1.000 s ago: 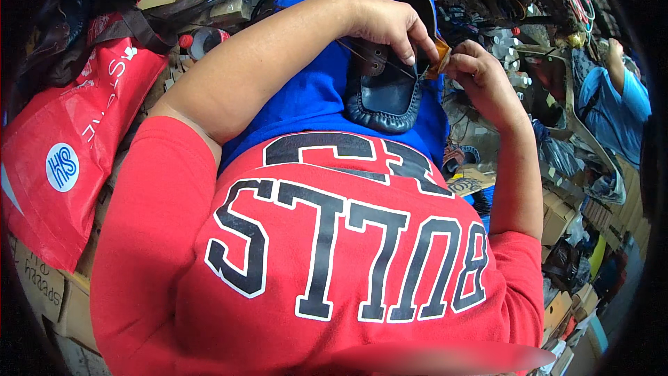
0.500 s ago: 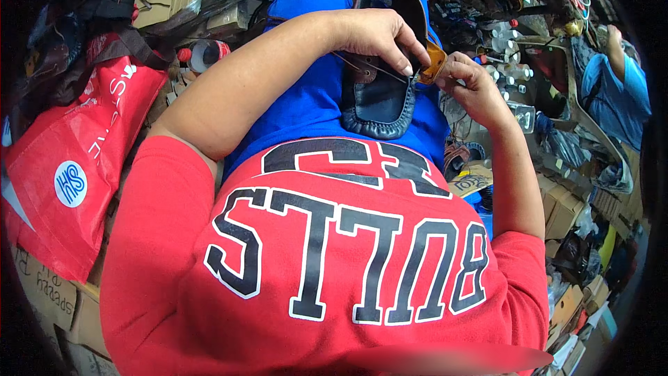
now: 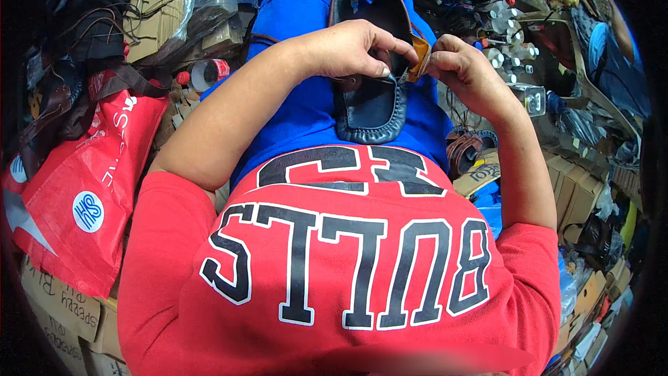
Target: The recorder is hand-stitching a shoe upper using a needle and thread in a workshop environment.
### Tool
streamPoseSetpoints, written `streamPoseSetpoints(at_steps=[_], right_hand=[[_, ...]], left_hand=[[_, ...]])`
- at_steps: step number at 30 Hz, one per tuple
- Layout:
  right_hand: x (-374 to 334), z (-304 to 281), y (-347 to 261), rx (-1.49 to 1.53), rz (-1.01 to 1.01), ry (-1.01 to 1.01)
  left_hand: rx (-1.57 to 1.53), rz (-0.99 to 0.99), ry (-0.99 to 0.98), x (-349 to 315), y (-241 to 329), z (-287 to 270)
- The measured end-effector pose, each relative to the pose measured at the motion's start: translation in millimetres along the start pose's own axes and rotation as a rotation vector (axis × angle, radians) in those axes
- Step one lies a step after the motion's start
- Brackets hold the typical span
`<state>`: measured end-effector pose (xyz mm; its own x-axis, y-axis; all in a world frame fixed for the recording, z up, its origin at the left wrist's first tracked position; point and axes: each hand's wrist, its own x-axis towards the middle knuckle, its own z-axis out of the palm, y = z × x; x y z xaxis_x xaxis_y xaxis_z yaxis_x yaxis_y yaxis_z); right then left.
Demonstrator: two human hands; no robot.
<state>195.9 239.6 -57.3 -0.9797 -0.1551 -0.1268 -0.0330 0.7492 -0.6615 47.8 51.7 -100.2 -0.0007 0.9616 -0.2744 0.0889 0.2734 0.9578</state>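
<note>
A dark leather moccasin shoe lies across my lap, its gathered toe toward my belly and its open heel end farther off. An orange-tan leather flap stands up from its right side. My left hand reaches over the shoe, index finger against the flap and thumb at the seam of the gathered toe, gripping the shoe's edge. From the right, my right hand pinches the flap's outer edge between thumb and fingers. Whether a needle or thread is in those fingertips is too small to tell.
Blue cloth covers my legs beneath the shoe. To the left are a red bag and a bottle with a red cap. Several clear bottles stand at the right, near a clear square container. Cardboard lies farther right.
The shoe and both hands sit slightly farther left in the view. The flap has tilted more upright, and my left thumb has drawn back a little along the seam.
</note>
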Motion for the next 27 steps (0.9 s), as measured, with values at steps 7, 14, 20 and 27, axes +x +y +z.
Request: streamPoseSetpoints(at_steps=[7, 14, 20, 27], right_hand=[[-4, 1, 1, 0.1, 0.045, 0.025], [4, -8, -4, 0.027, -0.052, -0.004], [11, -15, -9, -0.205, -0.171, -0.017], [13, -9, -3, 0.034, -0.063, -0.089]], left_hand=[[-0.031, 0.029, 0.013, 0, 4, 3], [-0.088, 0.015, 0.028, 1, 7, 3], [-0.11, 0.011, 0.03, 4, 5, 2], [-0.151, 0.014, 0.094, 9, 2, 6]])
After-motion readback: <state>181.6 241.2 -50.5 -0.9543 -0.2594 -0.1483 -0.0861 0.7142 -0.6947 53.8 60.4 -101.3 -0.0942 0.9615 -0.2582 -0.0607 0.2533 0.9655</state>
